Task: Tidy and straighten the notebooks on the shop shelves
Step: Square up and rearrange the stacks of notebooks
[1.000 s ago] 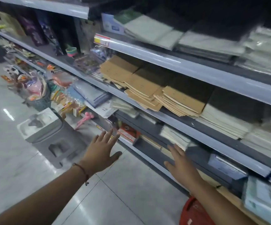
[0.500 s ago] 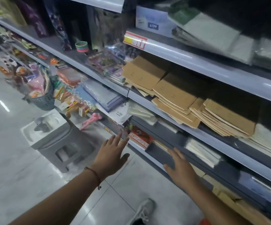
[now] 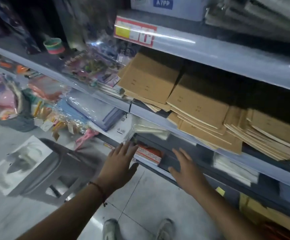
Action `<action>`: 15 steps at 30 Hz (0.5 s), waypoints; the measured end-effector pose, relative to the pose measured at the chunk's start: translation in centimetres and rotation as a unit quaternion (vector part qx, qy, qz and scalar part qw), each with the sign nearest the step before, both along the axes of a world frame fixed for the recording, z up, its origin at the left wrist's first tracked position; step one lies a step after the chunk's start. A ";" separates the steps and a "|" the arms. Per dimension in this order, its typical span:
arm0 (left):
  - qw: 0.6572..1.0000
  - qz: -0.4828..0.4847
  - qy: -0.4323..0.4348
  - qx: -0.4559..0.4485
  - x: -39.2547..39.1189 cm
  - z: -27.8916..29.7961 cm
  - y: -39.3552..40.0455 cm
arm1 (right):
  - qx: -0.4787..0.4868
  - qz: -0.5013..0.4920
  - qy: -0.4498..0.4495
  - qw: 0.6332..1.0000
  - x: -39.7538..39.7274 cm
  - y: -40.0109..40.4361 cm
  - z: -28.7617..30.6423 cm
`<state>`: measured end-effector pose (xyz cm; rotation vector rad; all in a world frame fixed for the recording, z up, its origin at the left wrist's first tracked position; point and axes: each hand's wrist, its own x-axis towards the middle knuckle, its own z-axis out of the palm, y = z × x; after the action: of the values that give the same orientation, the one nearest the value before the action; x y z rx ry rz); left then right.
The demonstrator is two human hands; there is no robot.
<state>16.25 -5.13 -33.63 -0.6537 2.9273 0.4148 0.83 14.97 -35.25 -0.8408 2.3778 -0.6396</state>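
Brown kraft-cover notebooks (image 3: 198, 108) lie in uneven, fanned stacks on the middle shelf (image 3: 158, 116), some jutting over its front edge. My left hand (image 3: 120, 161) is stretched out flat, fingers straight, in front of the lower shelf beside a red-and-white pack (image 3: 149, 154). My right hand (image 3: 185, 168) is also flat with spread fingers, hovering at the lower shelf's dark edge. Neither hand holds anything. Both are below the brown notebooks.
Clear-wrapped stationery packs (image 3: 92, 70) and a blue wrapped stack (image 3: 95, 110) lie left of the notebooks. White wrapped packs (image 3: 234, 168) sit on the lower shelf. A grey plastic stool (image 3: 41, 168) stands on the tiled floor at left. My shoes (image 3: 139, 229) show below.
The view has moved closer to the shelves and rightward along them. Both hands have risen toward the lower shelf edge, still flat and empty.
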 end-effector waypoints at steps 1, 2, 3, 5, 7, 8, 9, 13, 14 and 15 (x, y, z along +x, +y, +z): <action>1.000 -0.018 0.015 -0.003 -0.8 -0.7 -0.7 | 0.001 -0.009 -0.003 1.000 -0.2 -0.7 -0.3; 0.999 -0.038 0.030 -0.010 -1.7 -1.3 -1.4 | 0.003 -0.017 -0.002 1.000 -0.4 -1.3 -0.6; 0.998 -0.055 0.040 -0.015 -2.5 -2.0 -2.1 | 0.008 -0.027 0.001 1.000 -0.6 -1.9 -0.9; 0.996 -0.076 0.039 -0.009 -4.3 -3.8 -3.6 | 0.015 -0.048 0.011 0.999 -0.9 -2.9 -1.9; 0.995 -0.091 0.037 -0.011 -6.0 -6.2 -5.2 | 0.021 -0.072 0.018 0.997 -1.0 -4.0 -3.0; 0.993 -0.103 0.044 -0.021 -6.8 -7.3 -5.9 | 0.020 -0.083 0.019 0.996 -1.2 -4.5 -3.8; 0.991 -0.118 0.054 -0.037 -7.6 -8.5 -6.5 | 0.015 -0.093 0.021 0.995 -1.4 -5.0 -4.6; 0.973 -0.153 0.129 -0.114 -10.1 -13.3 -8.0 | -0.009 -0.120 0.037 0.992 -2.7 -6.9 -8.8; 0.969 -0.152 0.147 -0.131 -10.9 -14.5 -8.2 | -0.018 -0.121 0.044 0.992 -3.2 -7.4 -10.1; 0.964 -0.151 0.162 -0.149 -11.7 -15.6 -8.2 | -0.030 -0.122 0.054 0.991 -3.8 -7.7 -11.3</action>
<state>4.52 -13.36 -49.25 -0.1652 3.3631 0.0493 -2.94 7.23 -46.56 -0.6273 2.5968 -0.7842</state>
